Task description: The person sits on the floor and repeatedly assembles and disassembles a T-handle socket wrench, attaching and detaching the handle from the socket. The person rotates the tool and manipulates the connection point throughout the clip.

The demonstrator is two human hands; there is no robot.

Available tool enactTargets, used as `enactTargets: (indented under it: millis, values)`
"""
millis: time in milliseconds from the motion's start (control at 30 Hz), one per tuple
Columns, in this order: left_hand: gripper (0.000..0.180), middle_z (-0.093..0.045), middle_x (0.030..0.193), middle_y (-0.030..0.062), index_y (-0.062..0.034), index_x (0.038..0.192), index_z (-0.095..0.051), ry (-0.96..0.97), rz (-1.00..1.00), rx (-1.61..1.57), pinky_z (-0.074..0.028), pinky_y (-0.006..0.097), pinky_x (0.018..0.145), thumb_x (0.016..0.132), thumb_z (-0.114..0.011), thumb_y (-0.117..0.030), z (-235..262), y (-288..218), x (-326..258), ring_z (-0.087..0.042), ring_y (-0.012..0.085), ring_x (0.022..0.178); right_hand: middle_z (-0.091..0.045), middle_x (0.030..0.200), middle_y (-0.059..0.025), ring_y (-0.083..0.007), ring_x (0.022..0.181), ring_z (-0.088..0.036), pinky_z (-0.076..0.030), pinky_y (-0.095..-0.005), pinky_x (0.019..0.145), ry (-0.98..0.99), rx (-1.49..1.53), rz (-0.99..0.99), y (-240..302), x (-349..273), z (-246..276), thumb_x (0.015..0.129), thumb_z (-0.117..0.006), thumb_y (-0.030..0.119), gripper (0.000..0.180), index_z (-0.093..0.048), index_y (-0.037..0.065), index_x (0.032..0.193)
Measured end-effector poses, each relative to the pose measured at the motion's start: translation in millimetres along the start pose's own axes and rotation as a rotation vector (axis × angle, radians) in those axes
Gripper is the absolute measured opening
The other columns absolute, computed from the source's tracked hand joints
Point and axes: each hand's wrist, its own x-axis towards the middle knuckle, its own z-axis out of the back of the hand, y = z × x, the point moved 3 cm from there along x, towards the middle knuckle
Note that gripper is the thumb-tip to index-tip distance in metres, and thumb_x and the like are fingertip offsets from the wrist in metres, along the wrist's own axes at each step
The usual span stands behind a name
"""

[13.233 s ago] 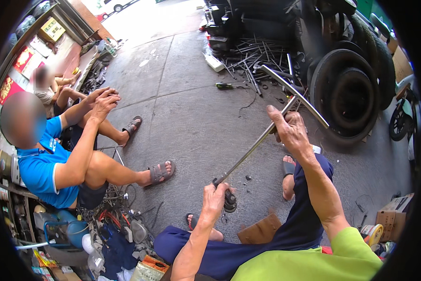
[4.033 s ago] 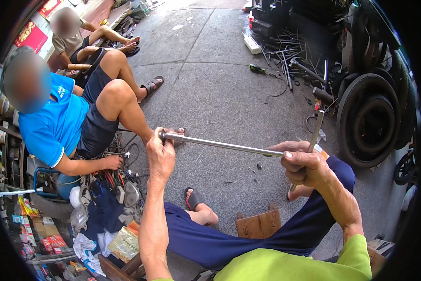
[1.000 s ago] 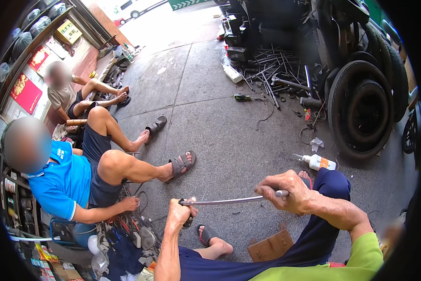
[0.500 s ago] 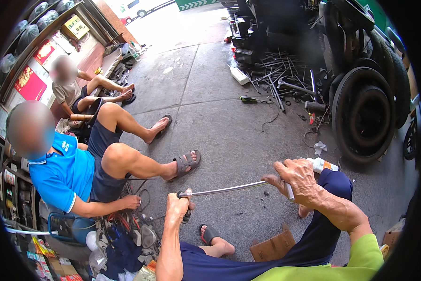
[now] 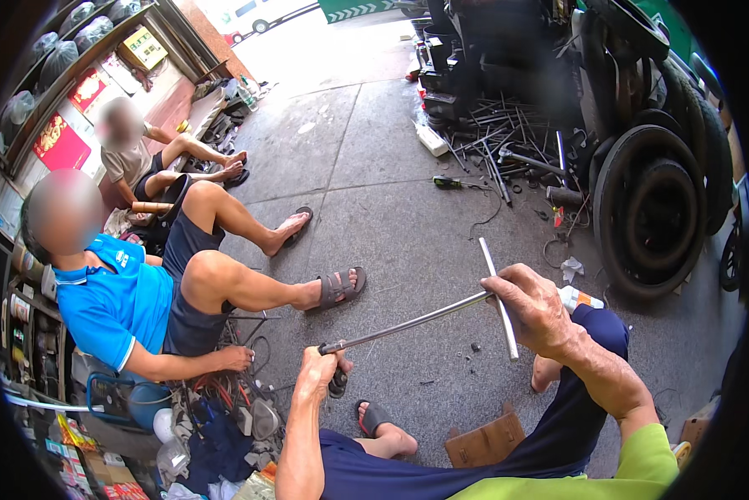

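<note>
A long metal T-handle wrench (image 5: 408,318) runs slantwise between my two hands over my lap. My right hand (image 5: 537,312) is closed on its crossbar, close to where the bar meets the shaft. The crossbar stands out above and below those fingers. At the shaft's lower left end, my left hand (image 5: 318,373) is closed round a small dark part (image 5: 338,383) that meets the wrench's tip. Most of that part is hidden by the fingers, so I cannot tell its kind.
A person in a blue shirt (image 5: 112,287) sits close at my left, another person (image 5: 128,154) behind. Tyres (image 5: 649,208) and scattered metal rods (image 5: 508,137) lie at the right. A white bottle (image 5: 578,297) is beside my knee; cardboard (image 5: 487,440) lies between my feet.
The T-handle's crossbar has turned, and its upper end now shows above my right hand. My right fingers have shifted their hold on it. The left hand stays nearly in place.
</note>
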Motion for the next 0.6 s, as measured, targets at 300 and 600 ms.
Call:
enactTargets:
  millis: [300, 600]
  values:
    - [0.022, -0.069, 0.070, 0.0122, 0.0036, 0.082, -0.069, 0.045, -0.039, 0.032, -0.050, 0.029, 0.057, 0.086, -0.068, -0.018, -11, -10, -10, -0.063, 0.0158, 0.061, -0.056, 0.096, -0.0133, -0.0265, 0.082, -0.059, -0.052, -0.0371, 0.066, 0.060, -0.169, 0.074, -2, -8, 6, 0.079, -0.071, 0.004, 0.046, -0.056, 0.004, 0.122]
    - [0.020, -0.069, 0.075, 0.0139, 0.0058, 0.084, -0.069, 0.029, -0.007, 0.004, -0.051, 0.030, 0.055, 0.087, -0.064, -0.014, -16, 2, 8, -0.063, 0.0176, 0.060, -0.057, 0.098, -0.0129, -0.0263, 0.083, -0.058, -0.051, -0.0395, 0.070, 0.061, -0.208, 0.060, 4, -7, 7, 0.082, -0.072, 0.014, 0.047, -0.054, 0.004, 0.124]
